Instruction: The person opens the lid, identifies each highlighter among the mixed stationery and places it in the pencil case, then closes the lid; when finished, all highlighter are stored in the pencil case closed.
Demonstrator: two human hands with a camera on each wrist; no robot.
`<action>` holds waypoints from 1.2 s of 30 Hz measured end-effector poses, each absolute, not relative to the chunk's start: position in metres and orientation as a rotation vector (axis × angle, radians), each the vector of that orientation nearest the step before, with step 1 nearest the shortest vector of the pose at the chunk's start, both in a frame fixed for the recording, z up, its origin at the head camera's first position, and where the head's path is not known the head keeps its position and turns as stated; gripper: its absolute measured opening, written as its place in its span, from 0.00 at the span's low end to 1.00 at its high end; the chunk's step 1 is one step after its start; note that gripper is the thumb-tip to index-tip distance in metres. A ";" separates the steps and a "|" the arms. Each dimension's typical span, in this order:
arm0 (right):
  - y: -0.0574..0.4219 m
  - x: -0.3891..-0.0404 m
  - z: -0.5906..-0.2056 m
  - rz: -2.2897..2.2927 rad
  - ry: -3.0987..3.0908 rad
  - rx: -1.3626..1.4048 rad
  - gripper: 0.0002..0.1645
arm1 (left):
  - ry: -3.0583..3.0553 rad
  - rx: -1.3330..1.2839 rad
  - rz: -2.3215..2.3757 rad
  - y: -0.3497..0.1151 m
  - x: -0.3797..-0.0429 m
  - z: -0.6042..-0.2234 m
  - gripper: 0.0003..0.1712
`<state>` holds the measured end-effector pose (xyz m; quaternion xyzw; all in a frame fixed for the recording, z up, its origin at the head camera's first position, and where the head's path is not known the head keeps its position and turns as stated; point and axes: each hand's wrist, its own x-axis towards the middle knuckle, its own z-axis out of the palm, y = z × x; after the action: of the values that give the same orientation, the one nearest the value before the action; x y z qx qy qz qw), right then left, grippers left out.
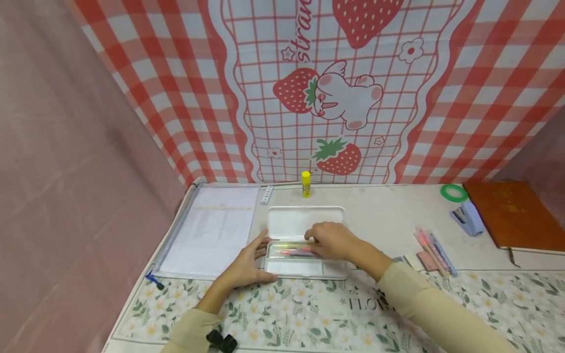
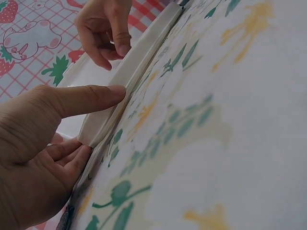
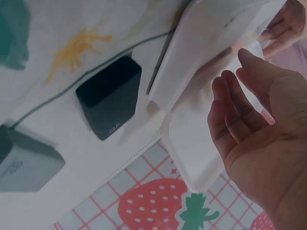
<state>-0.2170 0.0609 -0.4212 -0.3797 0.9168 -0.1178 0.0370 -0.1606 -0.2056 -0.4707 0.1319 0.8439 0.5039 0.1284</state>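
A white pencil case (image 1: 306, 276) lies with its lid (image 1: 287, 223) folded back. Several slim pens or highlighters (image 1: 293, 252) in yellow, pink and orange fill its rear compartment. My left hand (image 1: 245, 264) grips the case's left end: the thumb (image 2: 96, 99) presses the front wall while the other fingers bend round the side. Over the right part of the pen compartment hovers my right hand (image 1: 332, 240). Its fingers (image 3: 235, 112) are loosely bent and apart from the thumb, with nothing showing between them.
At the left lies a clear folder of papers (image 1: 212, 230); a yellow glue stick (image 1: 306, 184) stands behind the case. Rightward are pens (image 1: 434, 250), a pink eraser (image 1: 427, 261), a stapler (image 1: 469, 218), green tape (image 1: 453, 192) and a brown notebook (image 1: 516, 215). A black block (image 3: 109, 98) sits beside the case.
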 end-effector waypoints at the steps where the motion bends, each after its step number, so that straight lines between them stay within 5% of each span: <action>1: 0.063 -0.217 -0.418 -0.362 2.815 -1.157 0.16 | 2.453 0.381 1.470 -0.206 -0.161 -0.471 0.72; 9: 0.114 -0.222 -0.376 -0.405 2.972 -1.130 0.18 | 2.448 0.376 1.487 -0.206 -0.161 -0.470 0.72; 15: 0.180 -0.228 -0.363 -0.377 3.098 -0.840 0.19 | 2.448 0.386 1.490 -0.209 -0.158 -0.471 0.72; 24: 0.258 -0.226 -0.373 -0.232 3.096 -0.625 0.22 | 2.452 0.399 1.490 -0.208 -0.155 -0.473 0.71; 36: 0.271 -0.216 -0.417 -0.298 3.011 -0.336 0.15 | 2.453 0.412 1.478 -0.206 -0.159 -0.472 0.72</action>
<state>-0.2162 0.2712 -0.4166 -0.1104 0.9879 -0.0977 0.0485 -0.1585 -0.2061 -0.4719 0.1414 0.8413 0.5068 0.1237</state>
